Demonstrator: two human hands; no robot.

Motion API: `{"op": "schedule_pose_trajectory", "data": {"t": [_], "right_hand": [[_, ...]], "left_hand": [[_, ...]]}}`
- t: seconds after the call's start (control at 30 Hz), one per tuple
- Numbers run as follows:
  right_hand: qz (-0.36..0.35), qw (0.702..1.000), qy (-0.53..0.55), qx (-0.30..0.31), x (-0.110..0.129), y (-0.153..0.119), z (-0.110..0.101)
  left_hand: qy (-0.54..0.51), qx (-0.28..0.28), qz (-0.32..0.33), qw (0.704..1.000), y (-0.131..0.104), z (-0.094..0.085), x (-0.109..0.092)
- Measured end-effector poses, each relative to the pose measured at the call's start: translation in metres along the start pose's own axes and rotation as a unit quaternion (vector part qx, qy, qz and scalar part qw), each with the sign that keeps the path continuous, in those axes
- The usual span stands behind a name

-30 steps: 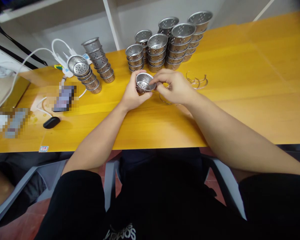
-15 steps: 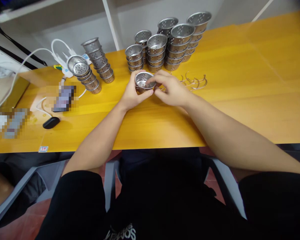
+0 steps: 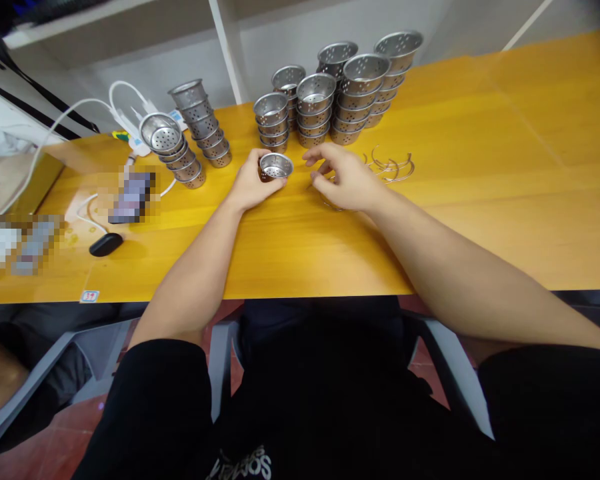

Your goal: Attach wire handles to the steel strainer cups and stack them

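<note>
My left hand is wrapped round a small perforated metal cup, thumb along its near side. The cup's mouth faces up and towards me, and holes show in its floor and wall. To the right of the cup, and apart from it, my right hand hovers with thumb and forefinger spread. I see nothing between those fingers; the lower ones are partly hidden. A thin wire curve shows just under this hand. Several bent wire pieces lie beyond it on the yellow tabletop.
Stacks of matching perforated cups stand along the back. Two leaning stacks rise at the left, near white cables. A blurred phone-like object and a black oval case lie left. A person's leg shows lower left.
My left hand has drawn the cup a little to the left. My right hand's fingers, earlier at the cup's rim, are now clear of it and spread.
</note>
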State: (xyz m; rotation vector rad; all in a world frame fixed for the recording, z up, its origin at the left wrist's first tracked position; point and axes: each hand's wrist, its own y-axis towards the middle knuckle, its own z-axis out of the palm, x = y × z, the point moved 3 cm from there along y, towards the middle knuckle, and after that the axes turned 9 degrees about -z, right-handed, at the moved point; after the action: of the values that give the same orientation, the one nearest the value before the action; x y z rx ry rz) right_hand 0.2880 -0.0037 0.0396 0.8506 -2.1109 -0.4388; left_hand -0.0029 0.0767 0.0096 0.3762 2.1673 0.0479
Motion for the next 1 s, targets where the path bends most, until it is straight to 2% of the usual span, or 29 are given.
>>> {"op": "schedule_pose_trajectory", "data": {"t": [0.4, 0.53, 0.67, 0.73, 0.87, 1.0], "right_hand": [[0.008, 1.000, 0.012, 0.007, 0.001, 0.000, 0.003], [0.007, 1.000, 0.010, 0.000, -0.001, 0.001, 0.004], [0.005, 1.000, 0.015, -0.003, -0.003, 0.002, 0.006], [-0.001, 1.000, 0.013, 0.005, -0.001, 0.002, 0.006], [-0.058, 0.997, 0.012, 0.043, 0.011, 0.002, 0.008], [-0.097, 0.992, 0.016, 0.076, 0.019, 0.002, 0.012]], "left_hand": [[-0.003, 0.008, -0.012, 1.000, -0.004, 0.004, -0.005], [-0.024, -0.028, -0.018, 0.999, 0.003, 0.001, 0.003], [-0.092, -0.110, -0.046, 0.989, 0.022, -0.002, 0.015], [-0.124, -0.133, -0.066, 0.981, 0.034, -0.003, 0.017], [-0.133, -0.125, -0.064, 0.981, 0.066, -0.005, 0.008], [-0.054, -0.111, -0.052, 0.991, 0.108, -0.010, 0.006]]}}
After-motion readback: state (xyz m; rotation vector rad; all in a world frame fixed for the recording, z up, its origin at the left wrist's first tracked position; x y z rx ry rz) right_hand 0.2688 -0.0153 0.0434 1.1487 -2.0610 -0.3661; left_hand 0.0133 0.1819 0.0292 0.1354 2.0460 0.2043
